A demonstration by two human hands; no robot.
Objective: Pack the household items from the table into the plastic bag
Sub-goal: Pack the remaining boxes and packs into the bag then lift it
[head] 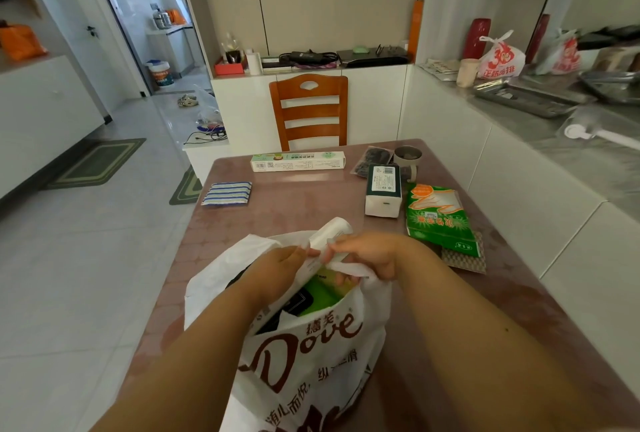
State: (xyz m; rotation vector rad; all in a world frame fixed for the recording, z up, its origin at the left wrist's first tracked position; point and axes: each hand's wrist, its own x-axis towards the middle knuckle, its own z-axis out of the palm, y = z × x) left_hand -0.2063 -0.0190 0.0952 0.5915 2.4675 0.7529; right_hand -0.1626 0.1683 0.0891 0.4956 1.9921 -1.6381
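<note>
A white plastic bag [311, 355] with brown "Dove" lettering stands open at the table's near edge, with a green pack and a dark item inside. My left hand [277, 268] and my right hand [367, 255] meet over its mouth, both holding a white tube [329, 234] that slants down into the bag. My right hand also pinches the bag's rim. On the table lie a long toothpaste box [298, 161], blue-striped cloths [227, 193], a tissue pack [383, 190], a green glove packet [438, 216], a dark packet [372, 161] and a mug [408, 157].
The pinkish table [294, 209] has a wooden chair [309, 111] at its far side. White cabinets and a grey counter [554, 126] with trays and bags run along the right. Tiled floor with green mats [97, 163] lies to the left.
</note>
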